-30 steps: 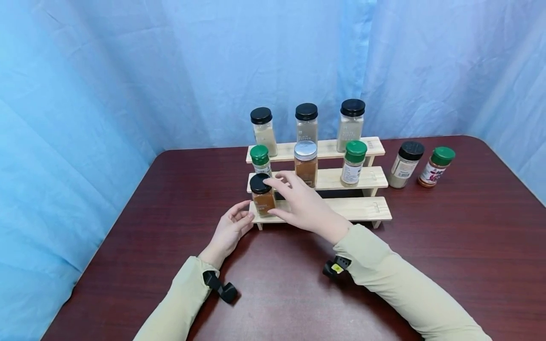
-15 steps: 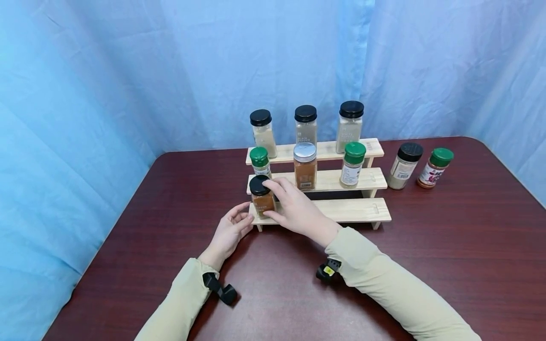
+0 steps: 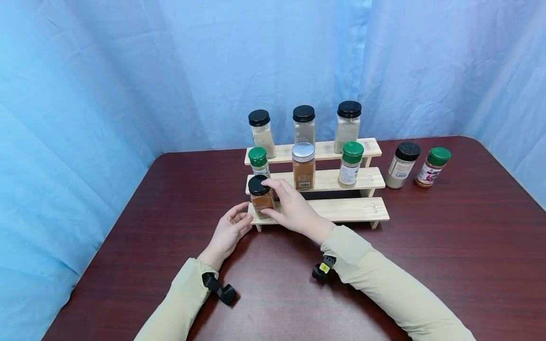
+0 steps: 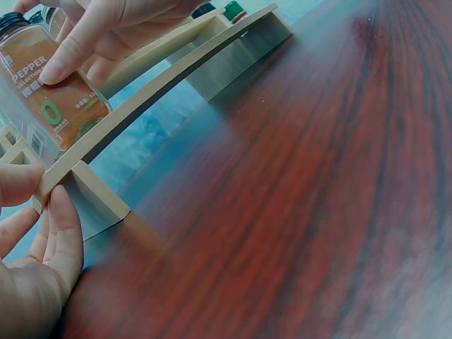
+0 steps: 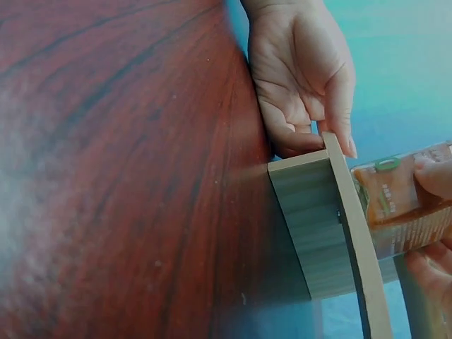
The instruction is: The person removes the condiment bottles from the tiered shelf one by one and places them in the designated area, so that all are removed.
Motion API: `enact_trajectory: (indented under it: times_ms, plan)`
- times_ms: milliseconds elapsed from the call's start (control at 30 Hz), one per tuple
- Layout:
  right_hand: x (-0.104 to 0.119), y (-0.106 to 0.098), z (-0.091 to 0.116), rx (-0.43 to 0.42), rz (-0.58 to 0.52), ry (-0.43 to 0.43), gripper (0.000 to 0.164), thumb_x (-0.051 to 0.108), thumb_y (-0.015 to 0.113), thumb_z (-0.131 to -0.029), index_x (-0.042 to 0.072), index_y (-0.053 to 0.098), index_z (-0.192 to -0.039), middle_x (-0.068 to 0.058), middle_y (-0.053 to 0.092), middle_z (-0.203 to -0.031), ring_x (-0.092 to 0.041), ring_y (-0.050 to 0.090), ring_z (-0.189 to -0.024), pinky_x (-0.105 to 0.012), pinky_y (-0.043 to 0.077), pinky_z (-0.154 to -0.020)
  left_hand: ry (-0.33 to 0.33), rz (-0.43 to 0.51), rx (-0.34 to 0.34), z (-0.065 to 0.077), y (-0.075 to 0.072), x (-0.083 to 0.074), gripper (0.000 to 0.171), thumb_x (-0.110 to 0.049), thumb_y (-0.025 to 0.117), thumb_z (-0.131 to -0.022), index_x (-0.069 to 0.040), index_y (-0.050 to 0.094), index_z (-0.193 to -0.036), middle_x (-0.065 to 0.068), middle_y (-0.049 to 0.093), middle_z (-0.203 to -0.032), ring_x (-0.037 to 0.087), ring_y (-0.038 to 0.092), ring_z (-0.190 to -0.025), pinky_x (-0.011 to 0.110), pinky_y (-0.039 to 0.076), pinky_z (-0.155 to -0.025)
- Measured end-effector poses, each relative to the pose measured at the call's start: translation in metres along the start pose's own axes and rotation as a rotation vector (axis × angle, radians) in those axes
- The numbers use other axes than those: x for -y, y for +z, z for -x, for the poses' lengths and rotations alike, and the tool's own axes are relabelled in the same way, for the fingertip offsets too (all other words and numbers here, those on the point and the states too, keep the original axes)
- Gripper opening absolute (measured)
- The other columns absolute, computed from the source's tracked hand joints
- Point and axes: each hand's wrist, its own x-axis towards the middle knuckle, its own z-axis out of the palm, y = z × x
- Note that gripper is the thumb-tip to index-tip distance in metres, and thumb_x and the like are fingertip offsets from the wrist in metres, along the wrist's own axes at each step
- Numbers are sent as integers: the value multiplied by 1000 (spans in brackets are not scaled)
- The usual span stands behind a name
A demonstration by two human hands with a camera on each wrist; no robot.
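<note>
A three-tier wooden spice rack [image 3: 341, 210] stands on the table. At the left end of its lowest shelf is a black-lidded spice jar [image 3: 261, 196] of orange-brown powder, its label reading "PEPPER" in the left wrist view. My right hand [image 3: 296, 208] holds this jar from the right, thumb on its front [image 4: 53, 60] and a finger by the lid. With thumb above and fingers below, my left hand [image 3: 228, 232] pinches the left end of that same shelf, as the left wrist view [image 4: 42, 247] shows. The jar's base meets the shelf.
Three black-lidded jars [image 3: 304, 125] line the top shelf. On the middle one are two green-lidded jars [image 3: 350, 166] and a silver-lidded jar [image 3: 304, 168]. Right of the rack stand a black-lidded jar [image 3: 401, 166] and a green-lidded jar [image 3: 432, 168]. Blue curtains surround the table.
My right hand and forearm have shifted slightly left, its fingers less spread about the jar. The left hand keeps its place at the shelf end. The whole head view has shifted a little.
</note>
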Motion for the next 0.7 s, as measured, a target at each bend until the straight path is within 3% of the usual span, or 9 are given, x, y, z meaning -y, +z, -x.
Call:
enact_trajectory:
  times_ms: [500, 700]
  plan:
    - [1, -4, 6, 34, -140, 35, 61, 8, 76, -79, 9, 40, -128, -16, 53, -119, -26, 57, -106, -37, 51, -90, -1, 3, 3, 0, 0, 0, 48, 4, 48, -95, 3, 34, -141, -8, 56, -85, 1, 57, -75, 16, 49, -72]
    - [6, -7, 13, 32, -158, 10, 60, 8, 77, -78, 9, 41, -126, -15, 54, -119, -26, 56, -108, -39, 50, -91, 4, 0, 5, 1, 0, 1, 48, 3, 49, -95, 3, 34, -141, -7, 57, -86, 2, 58, -75, 16, 50, -72]
